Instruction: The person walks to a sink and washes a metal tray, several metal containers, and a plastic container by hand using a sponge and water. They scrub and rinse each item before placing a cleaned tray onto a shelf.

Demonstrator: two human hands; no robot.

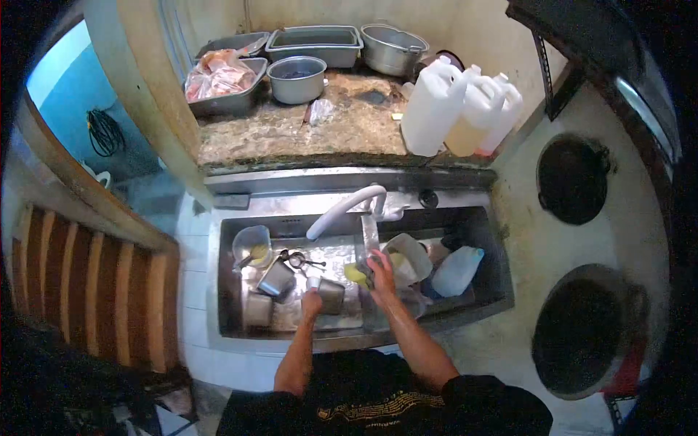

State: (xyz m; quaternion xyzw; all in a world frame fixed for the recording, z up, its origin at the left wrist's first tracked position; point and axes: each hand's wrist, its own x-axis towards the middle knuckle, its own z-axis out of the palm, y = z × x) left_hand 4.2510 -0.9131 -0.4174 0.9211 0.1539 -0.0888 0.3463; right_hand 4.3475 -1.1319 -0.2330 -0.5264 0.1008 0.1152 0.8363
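My right hand [382, 276] is closed around a yellow and dark green sponge [356, 274] above the sink's divider. Over the left basin [338, 251], my left hand [311, 301] is closed on a small white object [313, 282] whose kind I cannot make out. Right beside that hand sits a metal container [331, 296]. Further left lie a second metal container [277, 278], tilted, and a third [259, 309]. Dark measuring spoons [297, 259] rest near the middle of the basin. A clear plastic tub [252, 245] with a yellow sponge inside stands at the back left.
A white faucet [349, 207] arches over the left basin. The right basin holds a clear tub [408, 256] and a whitish plastic jug [457, 271]. Behind, a stone counter [254, 138] carries metal pans [313, 47], a pot [297, 78] and white jugs [434, 105]. Dark woks [573, 178] hang at right.
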